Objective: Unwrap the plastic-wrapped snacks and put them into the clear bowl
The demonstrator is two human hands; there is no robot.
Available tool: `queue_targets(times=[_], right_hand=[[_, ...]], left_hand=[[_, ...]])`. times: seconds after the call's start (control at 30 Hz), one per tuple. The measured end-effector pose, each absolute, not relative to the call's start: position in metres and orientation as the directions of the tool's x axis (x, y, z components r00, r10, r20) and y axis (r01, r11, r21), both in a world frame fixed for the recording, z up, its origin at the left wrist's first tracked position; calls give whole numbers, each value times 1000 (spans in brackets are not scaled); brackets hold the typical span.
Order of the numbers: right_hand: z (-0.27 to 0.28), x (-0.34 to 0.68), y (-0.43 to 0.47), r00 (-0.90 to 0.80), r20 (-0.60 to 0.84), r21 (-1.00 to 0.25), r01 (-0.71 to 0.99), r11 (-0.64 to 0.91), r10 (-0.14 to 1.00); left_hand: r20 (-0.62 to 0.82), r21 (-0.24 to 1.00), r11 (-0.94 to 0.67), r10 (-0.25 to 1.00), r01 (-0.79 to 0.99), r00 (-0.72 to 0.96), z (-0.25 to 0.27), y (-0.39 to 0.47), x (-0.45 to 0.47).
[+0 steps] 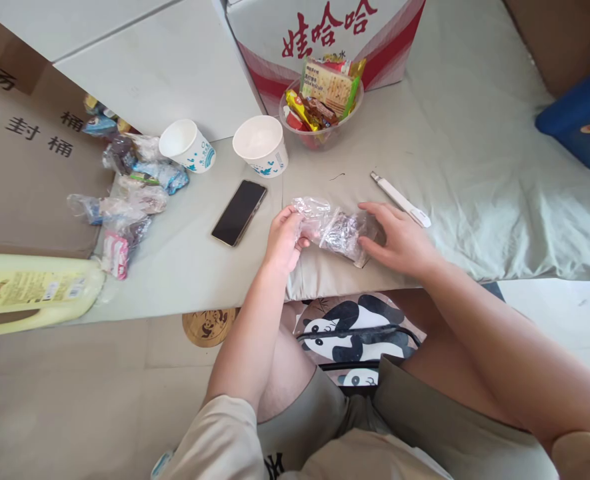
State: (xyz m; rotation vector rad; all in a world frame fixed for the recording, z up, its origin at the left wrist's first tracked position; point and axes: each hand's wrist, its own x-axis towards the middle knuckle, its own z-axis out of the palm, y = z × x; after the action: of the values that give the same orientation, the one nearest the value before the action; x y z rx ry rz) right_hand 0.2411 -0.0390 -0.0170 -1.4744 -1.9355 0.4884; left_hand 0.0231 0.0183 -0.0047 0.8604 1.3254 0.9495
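Note:
A clear, crinkled plastic bag [342, 231] with something dark inside lies near the front edge of the cloth-covered surface. My left hand [285, 240] pinches the bag's loose left end between thumb and fingers. At the bag's other end, my right hand [397, 239] has its fingers apart, with the fingertips against or just beside the plastic. What the bag contains is hard to make out through the glare. Beyond my right hand lies a white utility knife [399, 199]. To the left of my left hand rests a black phone [239, 213].
Two paper cups [261, 147] stand toward the back, left of a clear bowl [325, 138] of packaged snacks. Several crumpled wrappers [135, 193] pile up at the left, by a cardboard box [35, 147] and a yellow jug [39, 287]. A blue container [582, 123] is far right.

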Motion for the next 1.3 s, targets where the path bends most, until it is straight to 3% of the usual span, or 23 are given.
queue_targets(times=[0.1,0.27,0.47,0.67,0.73,0.83,1.0,1.3], right_hand=[[-18,242,-39,-136,215,-676,694,248,967],[-10,244,-39,-58,283,-755,602,260,957],[-6,256,-37,253,251,-843,532,82,934],[-13,275,-34,445,357,-851,517,89,821],[-14,276,-36,407,372,-829,549,102,834],[-15,272,-38,221,388,-681,723,117,895],[-18,266,-38,30,318,-426,898,114,948],[-7,259,-48,-124,420,-338,898,281,899]], left_hand=[[-391,916,389,920,-100,-1,0,19,22],[-232,973,229,965,-41,-119,-3,22,15],[-118,980,108,992,170,53,-10,23,4],[40,972,-12,993,236,-115,-15,25,-4],[115,961,-80,986,266,-120,-17,26,-7],[190,912,-160,981,378,-43,-19,25,-9],[231,678,-328,945,657,233,-15,16,-5],[214,576,-430,900,695,380,1,-4,-11]])
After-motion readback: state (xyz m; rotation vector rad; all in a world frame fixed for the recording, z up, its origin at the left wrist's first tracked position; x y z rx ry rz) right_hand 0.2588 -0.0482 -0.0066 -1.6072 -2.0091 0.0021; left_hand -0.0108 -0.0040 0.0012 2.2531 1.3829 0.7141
